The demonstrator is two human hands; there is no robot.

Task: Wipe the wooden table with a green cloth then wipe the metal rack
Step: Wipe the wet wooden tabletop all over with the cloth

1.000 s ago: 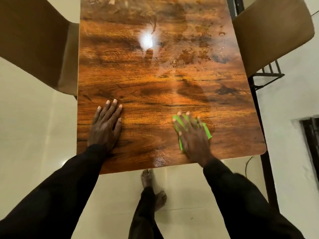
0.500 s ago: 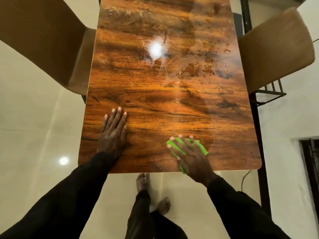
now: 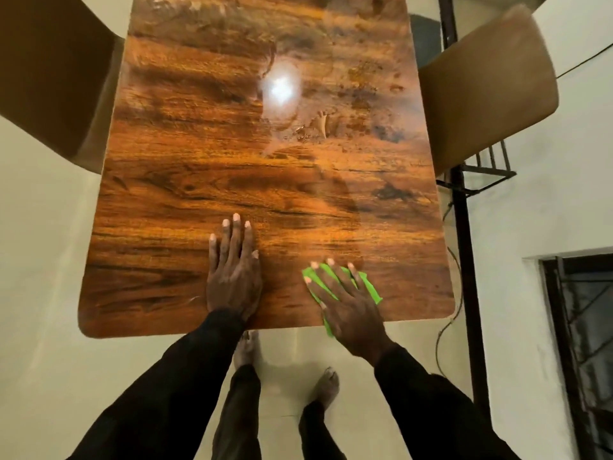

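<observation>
Head view: right hand, grip released, covers most of green cloth; left hand flat on wooden table.

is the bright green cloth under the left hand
No, the bright green cloth lies under the right hand, while the left hand rests flat on the bare brown wooden table.

Glossy brown wooden table: one
Bright green cloth: one
Black metal rack: one
Tan moulded chairs: two, left chair, right chair
Bare hands: two, left hand, right hand
Bare feet: two
</observation>
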